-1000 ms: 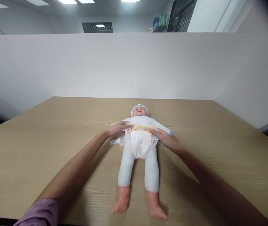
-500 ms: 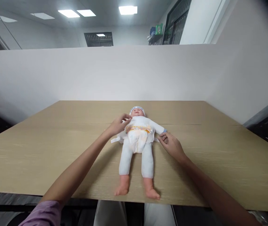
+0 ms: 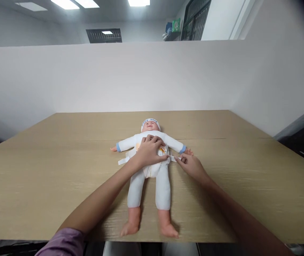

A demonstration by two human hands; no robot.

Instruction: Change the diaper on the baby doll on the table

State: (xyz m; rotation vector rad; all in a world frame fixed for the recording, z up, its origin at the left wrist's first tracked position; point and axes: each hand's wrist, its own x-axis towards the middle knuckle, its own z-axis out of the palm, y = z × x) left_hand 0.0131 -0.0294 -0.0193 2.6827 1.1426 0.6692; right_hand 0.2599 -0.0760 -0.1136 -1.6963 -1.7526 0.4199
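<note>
A baby doll (image 3: 163, 190) in a white outfit with blue cuffs and a printed headband lies on its back, feet toward me. Around its hips is a white diaper (image 3: 151, 172) with an orange pattern at the waist. My left hand (image 3: 150, 152) lies over the front of the diaper, fingers spread and thumb reaching right, hiding much of the waistband. On the right, my right hand (image 3: 193, 167) pinches the end of a white diaper tab (image 3: 172, 159), close to the doll's hand. The other tab (image 3: 123, 161) sticks out loose on the left.
The doll rests on a wide wooden table (image 3: 61, 163), its feet near the front edge. A white partition wall (image 3: 141, 78) rises behind the table. Dark objects stand beyond the right side. My legs show below the front edge.
My left hand has moved from the doll's shoulder down and right onto the diaper's front. My right hand stays at the right tab, which now shows more. The view has shifted slightly.
</note>
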